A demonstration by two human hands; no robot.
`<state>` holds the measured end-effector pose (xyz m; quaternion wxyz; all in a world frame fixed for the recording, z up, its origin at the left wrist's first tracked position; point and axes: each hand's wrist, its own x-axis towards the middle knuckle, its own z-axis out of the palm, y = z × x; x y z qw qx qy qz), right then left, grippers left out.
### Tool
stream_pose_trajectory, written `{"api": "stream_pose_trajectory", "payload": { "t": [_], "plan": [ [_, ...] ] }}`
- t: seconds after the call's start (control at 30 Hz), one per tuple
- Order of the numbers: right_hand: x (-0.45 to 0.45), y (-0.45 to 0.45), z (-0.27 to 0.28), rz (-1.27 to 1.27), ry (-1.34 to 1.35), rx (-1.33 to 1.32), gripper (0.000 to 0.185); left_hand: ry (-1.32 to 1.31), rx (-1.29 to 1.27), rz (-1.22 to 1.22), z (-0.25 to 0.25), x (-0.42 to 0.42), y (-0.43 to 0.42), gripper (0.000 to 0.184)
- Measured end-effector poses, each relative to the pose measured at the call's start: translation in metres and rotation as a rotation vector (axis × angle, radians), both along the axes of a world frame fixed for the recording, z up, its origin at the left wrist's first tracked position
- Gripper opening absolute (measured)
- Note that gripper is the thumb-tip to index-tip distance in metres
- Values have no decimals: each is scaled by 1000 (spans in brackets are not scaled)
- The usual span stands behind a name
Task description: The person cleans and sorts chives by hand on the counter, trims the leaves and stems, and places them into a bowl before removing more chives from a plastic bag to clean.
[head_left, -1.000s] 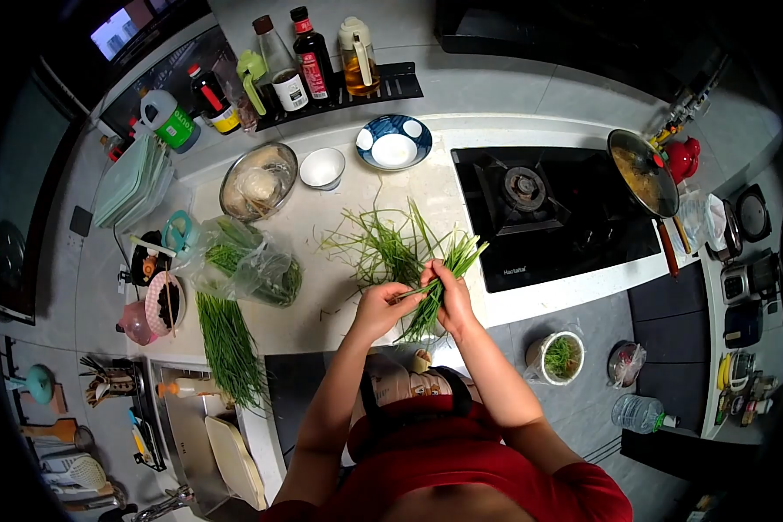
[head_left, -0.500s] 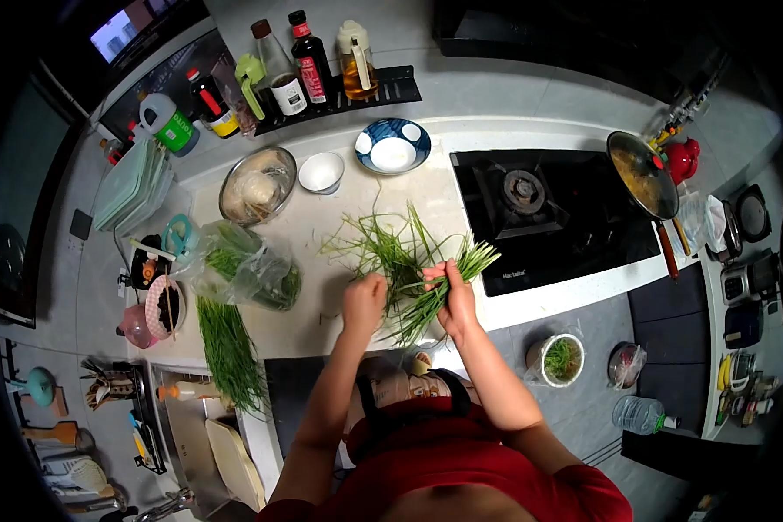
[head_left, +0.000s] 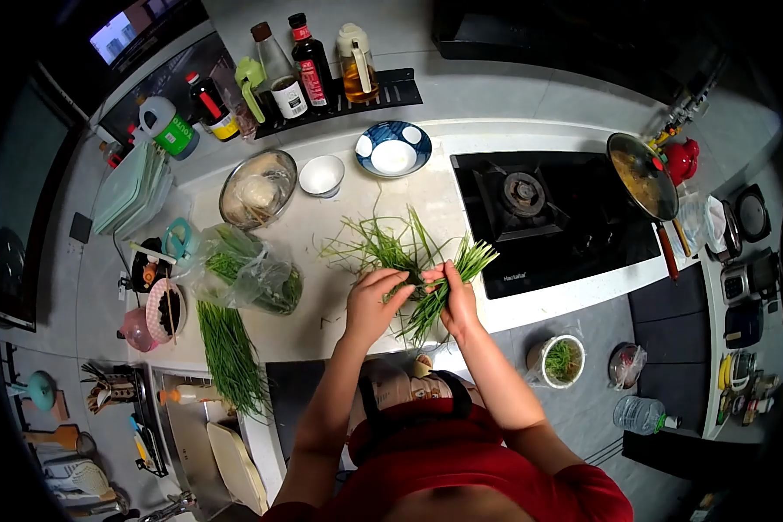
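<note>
My right hand (head_left: 458,304) is closed around a bunch of garlic chives (head_left: 475,257), whose pale cut ends point up and to the right. My left hand (head_left: 376,303) is just left of that bunch, its fingers stretched toward it and the thumb apart, with nothing visible between them. A loose heap of chives (head_left: 378,244) lies on the counter beyond both hands. Further left, a neat bundle of chives (head_left: 226,352) hangs over the counter edge beside the sink. A clear plastic bag (head_left: 250,268) with more greens stands above it.
A metal bowl (head_left: 258,188), a white bowl (head_left: 321,177) and a blue patterned bowl (head_left: 393,150) stand along the back. To the right is a black gas stove (head_left: 548,248) with a lidded pan (head_left: 642,177). A lined bin (head_left: 556,360) with green scraps sits on the floor.
My left hand has moved slightly right, closer to the bunch, and gone from a fist to stretched fingers. My right hand keeps its hold on the chives, nearly still.
</note>
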<state>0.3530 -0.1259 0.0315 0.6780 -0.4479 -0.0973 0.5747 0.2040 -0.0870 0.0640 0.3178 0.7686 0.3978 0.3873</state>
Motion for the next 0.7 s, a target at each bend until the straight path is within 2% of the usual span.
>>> {"api": "stream_pose_trajectory", "payload": {
  "t": [0.1, 0.13, 0.23, 0.3, 0.33, 0.43, 0.53, 0.63, 0.7],
  "plan": [
    [-2, 1, 0, 7, 0, 0, 28, 205, -9, -73, -5, -3, 0, 13],
    [-2, 1, 0, 15, 3, 5, 27, 178, -18, -53, -10, -2, -1, 10],
    [-5, -1, -3, 31, 16, 6, 26, 198, 152, 35, -14, -1, -1, 10],
    [-10, -2, -8, 33, 27, -9, 27, 299, 159, 229, -23, -4, 4, 13],
    [-10, -2, -9, -3, 125, 11, 27, 349, 161, 326, -29, -6, 8, 16],
    [6, -1, -13, -21, 439, 153, 25, 450, -36, 325, -47, -33, 26, 21],
    [15, -1, -15, -4, 579, 208, 24, 695, -139, 258, -63, -45, 33, 18],
    [15, 0, -16, -7, 652, 205, 21, 407, 150, 284, -84, -54, 34, 21],
    [14, -1, -20, 9, 625, 188, 18, 417, 130, 276, -88, -55, 33, 20]
  ]
}}
